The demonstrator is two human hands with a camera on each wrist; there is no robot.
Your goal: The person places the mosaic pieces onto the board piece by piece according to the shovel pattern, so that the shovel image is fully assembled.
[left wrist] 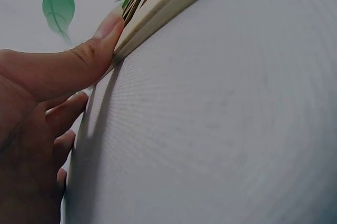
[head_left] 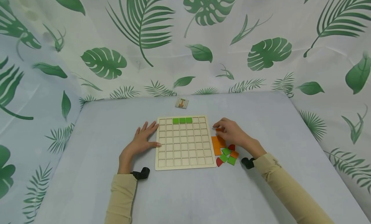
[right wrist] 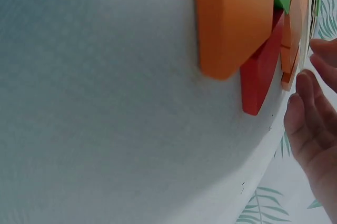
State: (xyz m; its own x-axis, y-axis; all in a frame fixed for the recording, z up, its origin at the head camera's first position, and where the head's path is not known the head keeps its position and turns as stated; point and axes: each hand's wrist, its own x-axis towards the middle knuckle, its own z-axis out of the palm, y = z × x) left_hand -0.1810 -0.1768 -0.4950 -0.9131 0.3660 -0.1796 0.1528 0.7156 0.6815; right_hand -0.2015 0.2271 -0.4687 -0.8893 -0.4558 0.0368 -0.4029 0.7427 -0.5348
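Note:
A pale wooden grid board (head_left: 185, 143) lies on the table, with several green squares (head_left: 182, 120) in a row in its top row. My left hand (head_left: 142, 141) rests at the board's left edge with fingers spread; its thumb (left wrist: 100, 42) touches the rim. Over the pieces right of the board is my right hand (head_left: 232, 132), its fingers bent. An orange piece (head_left: 218, 129) shows between its thumb and fingers in the head view, while the right wrist view shows a gap between the fingertips. Larger orange pieces (head_left: 215, 146) lie just below that hand.
Below the right hand lie loose green pieces (head_left: 231, 160), red pieces (head_left: 219, 161) and a small orange piece (head_left: 234, 154). A small patterned card (head_left: 182, 103) lies beyond the board. Leaf-printed cloth (head_left: 174, 66) hangs around the back and sides of the table.

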